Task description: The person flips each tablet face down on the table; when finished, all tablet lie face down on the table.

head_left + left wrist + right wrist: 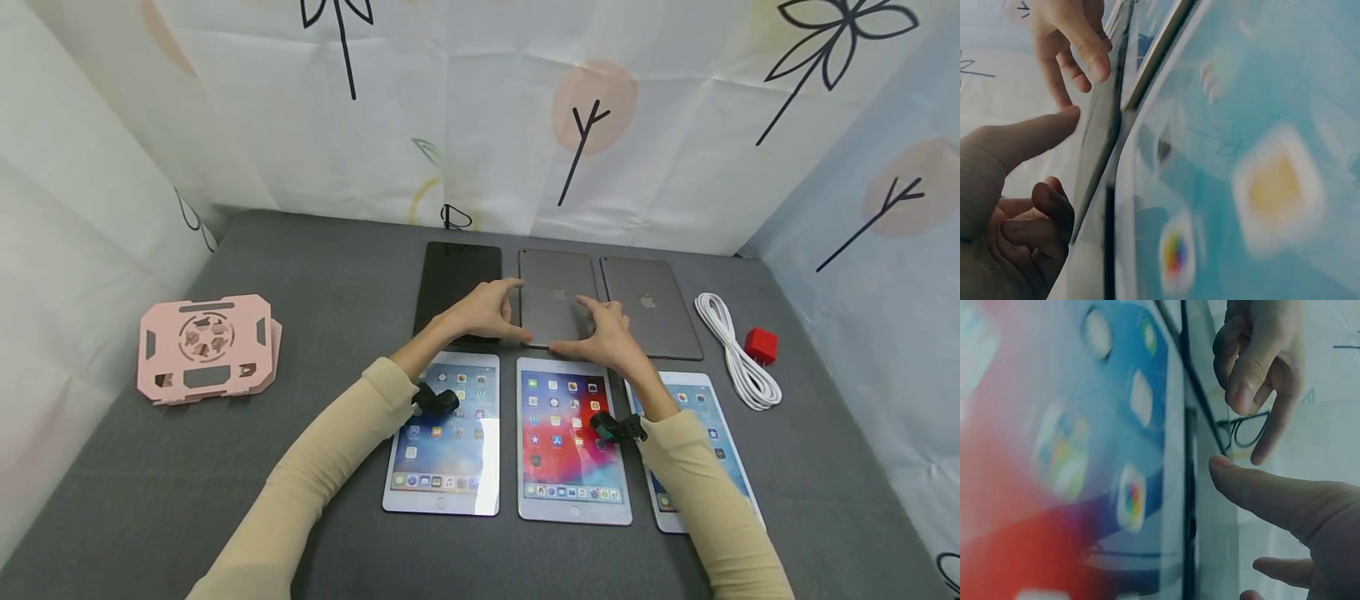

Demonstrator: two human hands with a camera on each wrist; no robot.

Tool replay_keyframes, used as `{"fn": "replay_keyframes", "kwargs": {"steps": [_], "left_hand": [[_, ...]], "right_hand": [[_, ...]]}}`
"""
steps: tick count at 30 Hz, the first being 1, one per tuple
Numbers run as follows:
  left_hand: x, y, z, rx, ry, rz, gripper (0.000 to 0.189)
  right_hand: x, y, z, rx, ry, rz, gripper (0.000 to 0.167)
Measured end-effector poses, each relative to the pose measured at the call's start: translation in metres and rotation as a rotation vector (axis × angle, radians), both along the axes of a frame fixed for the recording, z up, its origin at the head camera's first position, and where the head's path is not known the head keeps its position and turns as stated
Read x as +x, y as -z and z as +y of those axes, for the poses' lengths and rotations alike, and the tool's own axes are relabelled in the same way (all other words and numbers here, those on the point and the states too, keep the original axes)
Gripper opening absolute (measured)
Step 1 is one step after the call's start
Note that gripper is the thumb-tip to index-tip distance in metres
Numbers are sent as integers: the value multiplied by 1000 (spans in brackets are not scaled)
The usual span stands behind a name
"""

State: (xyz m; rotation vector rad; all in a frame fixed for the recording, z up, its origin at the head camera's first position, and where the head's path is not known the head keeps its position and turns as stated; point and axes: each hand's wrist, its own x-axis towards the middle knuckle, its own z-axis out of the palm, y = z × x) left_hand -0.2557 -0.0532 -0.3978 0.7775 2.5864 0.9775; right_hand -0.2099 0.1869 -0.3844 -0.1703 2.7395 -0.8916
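Observation:
A grey tablet (pixel 553 279) lies back up in the middle of the far row. At its left side is my left hand (pixel 483 310), thumb tip by the near left corner and fingers by the left edge. My right hand (pixel 603 335) reaches over its near right part, the thumb pointing in along the near edge. Both hands are spread with thumbs apart from the fingers. In the left wrist view the left thumb (pixel 1029 140) points at the other hand. The right thumb (pixel 1260 490) shows low over the tablet in the right wrist view.
Beside it lie a black-faced tablet (pixel 442 279) and another grey tablet (pixel 648 321). Three white tablets with lit screens, one in the middle (pixel 558 400), form the near row. A coiled white cable (pixel 738 358) and red charger (pixel 761 345) lie right; a pink stand (pixel 206 346) stands left.

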Motion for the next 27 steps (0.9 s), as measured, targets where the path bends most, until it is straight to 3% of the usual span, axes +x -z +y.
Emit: {"fn": "replay_keyframes", "kwargs": {"steps": [4, 10, 20, 27], "left_hand": [[4, -4, -22, 26, -34, 64, 99], [11, -10, -56, 13, -89, 102, 102], [18, -6, -106, -118, -156, 95, 117], [20, 2, -119, -228, -168, 56, 131]], "right_hand": [[-3, -3, -14, -29, -21, 16, 94], [-5, -7, -35, -100, -65, 6, 97], [-8, -5, -71, -137, -131, -43, 102], [-11, 5, -88, -75, -151, -94, 106]]}}
